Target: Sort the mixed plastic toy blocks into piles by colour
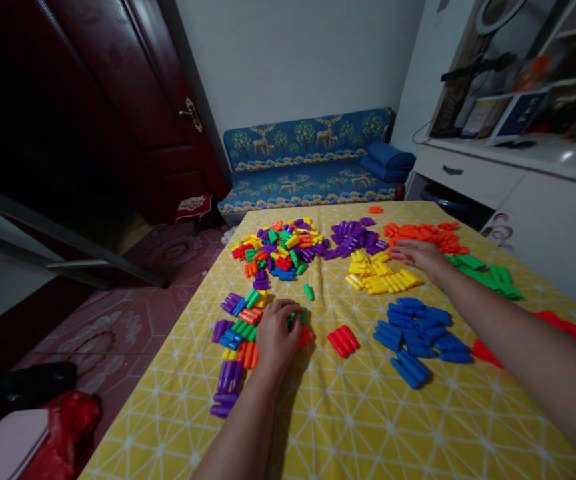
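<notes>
My left hand (279, 332) rests on the table with its fingers curled round green bullet-shaped plastic pieces (295, 318), partly hidden under the fingers. Just left of it lie small groups of purple, green, orange and blue pieces (228, 377). My right hand (415, 257) reaches out with fingers extended, between the yellow pile (383, 275) and the orange pile (425, 235); nothing shows in it. A row of red pieces (343, 341) lies between the hands, nearer the left. One loose green piece (309, 292) is beyond my left hand.
A mixed-colour heap (281, 247) lies at the table's far left, beside a purple pile (353, 237). Blue pieces (418, 333), green pieces (488, 275) and red pieces (568, 323) lie on the right. A patterned sofa (308, 157) stands beyond the yellow tablecloth (348, 427).
</notes>
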A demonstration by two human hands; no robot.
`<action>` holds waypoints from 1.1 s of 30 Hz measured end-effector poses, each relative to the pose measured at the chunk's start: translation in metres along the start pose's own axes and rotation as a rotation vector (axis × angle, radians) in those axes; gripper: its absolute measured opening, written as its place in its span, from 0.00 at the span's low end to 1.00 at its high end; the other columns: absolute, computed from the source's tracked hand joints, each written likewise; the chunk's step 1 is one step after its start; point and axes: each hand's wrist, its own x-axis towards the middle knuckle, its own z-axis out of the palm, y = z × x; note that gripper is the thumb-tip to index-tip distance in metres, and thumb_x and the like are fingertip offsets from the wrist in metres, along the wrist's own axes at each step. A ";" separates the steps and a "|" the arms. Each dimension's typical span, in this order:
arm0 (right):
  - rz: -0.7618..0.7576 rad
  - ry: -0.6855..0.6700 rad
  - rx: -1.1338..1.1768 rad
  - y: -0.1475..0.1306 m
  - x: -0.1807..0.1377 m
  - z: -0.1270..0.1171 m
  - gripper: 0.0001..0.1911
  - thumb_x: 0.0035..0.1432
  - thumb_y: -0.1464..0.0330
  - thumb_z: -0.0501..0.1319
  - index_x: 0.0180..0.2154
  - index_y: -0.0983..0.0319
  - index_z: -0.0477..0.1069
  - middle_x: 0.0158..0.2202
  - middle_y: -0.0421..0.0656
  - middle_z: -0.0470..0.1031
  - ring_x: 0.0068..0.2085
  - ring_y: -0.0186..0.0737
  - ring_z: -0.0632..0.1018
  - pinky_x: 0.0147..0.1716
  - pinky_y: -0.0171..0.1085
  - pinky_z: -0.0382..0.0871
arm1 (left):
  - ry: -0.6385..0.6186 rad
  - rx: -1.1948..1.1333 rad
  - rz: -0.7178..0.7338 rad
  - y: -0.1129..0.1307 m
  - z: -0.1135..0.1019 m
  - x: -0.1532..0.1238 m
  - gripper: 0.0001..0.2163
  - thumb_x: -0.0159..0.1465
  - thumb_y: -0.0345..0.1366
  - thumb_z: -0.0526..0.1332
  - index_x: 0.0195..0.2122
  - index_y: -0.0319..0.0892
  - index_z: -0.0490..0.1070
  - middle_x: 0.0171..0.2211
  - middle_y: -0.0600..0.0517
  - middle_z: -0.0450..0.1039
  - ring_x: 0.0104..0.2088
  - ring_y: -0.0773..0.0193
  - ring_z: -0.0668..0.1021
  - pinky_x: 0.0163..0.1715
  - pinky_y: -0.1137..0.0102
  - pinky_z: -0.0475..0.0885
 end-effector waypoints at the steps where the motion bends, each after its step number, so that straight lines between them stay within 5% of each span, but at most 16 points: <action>1: 0.005 0.007 0.001 0.000 0.004 -0.001 0.08 0.55 0.73 0.60 0.39 0.63 0.74 0.39 0.49 0.80 0.38 0.40 0.82 0.37 0.36 0.74 | 0.001 -0.001 0.000 0.000 0.000 0.000 0.09 0.60 0.29 0.59 0.37 0.46 0.78 0.44 0.51 0.76 0.45 0.60 0.75 0.45 0.66 0.70; 9: -0.035 0.115 -0.037 0.008 0.027 0.003 0.14 0.51 0.71 0.63 0.43 0.63 0.73 0.46 0.50 0.77 0.47 0.44 0.79 0.44 0.41 0.72 | -0.009 0.005 -0.012 -0.001 0.001 0.001 0.10 0.61 0.30 0.58 0.37 0.47 0.78 0.44 0.50 0.76 0.45 0.59 0.75 0.45 0.65 0.71; 13: -0.134 0.170 -0.090 0.001 0.012 0.015 0.16 0.48 0.71 0.65 0.42 0.62 0.74 0.46 0.48 0.78 0.50 0.47 0.77 0.49 0.45 0.70 | -0.005 0.000 -0.011 -0.001 0.001 0.001 0.09 0.61 0.30 0.59 0.37 0.47 0.78 0.44 0.51 0.76 0.46 0.59 0.75 0.45 0.66 0.71; 16: -0.314 0.080 -0.139 -0.013 -0.027 0.030 0.13 0.50 0.69 0.63 0.40 0.63 0.76 0.42 0.48 0.79 0.44 0.46 0.79 0.47 0.43 0.72 | 0.001 -0.003 -0.005 0.000 0.001 0.001 0.09 0.60 0.29 0.59 0.37 0.46 0.78 0.44 0.51 0.76 0.45 0.60 0.75 0.45 0.66 0.70; 22: -0.506 -0.440 -0.482 -0.030 -0.154 0.059 0.11 0.52 0.65 0.64 0.39 0.59 0.78 0.36 0.43 0.80 0.36 0.43 0.79 0.37 0.39 0.72 | 0.010 -0.003 0.012 -0.001 0.001 0.000 0.09 0.60 0.29 0.59 0.37 0.46 0.78 0.43 0.51 0.76 0.44 0.60 0.75 0.45 0.66 0.70; 27: -0.683 -0.503 -0.847 -0.029 -0.230 0.069 0.24 0.46 0.66 0.70 0.48 0.53 0.75 0.42 0.44 0.75 0.40 0.45 0.77 0.39 0.40 0.70 | 0.012 0.001 0.029 -0.002 0.000 -0.001 0.10 0.60 0.29 0.59 0.37 0.46 0.78 0.43 0.51 0.76 0.44 0.60 0.75 0.46 0.67 0.70; 33: -0.683 -0.506 -0.741 -0.026 -0.269 0.072 0.21 0.50 0.72 0.66 0.47 0.53 0.74 0.44 0.43 0.72 0.45 0.43 0.75 0.46 0.40 0.69 | 0.009 -0.003 0.024 -0.001 0.000 -0.002 0.10 0.60 0.30 0.59 0.38 0.45 0.78 0.43 0.51 0.76 0.45 0.60 0.74 0.47 0.66 0.69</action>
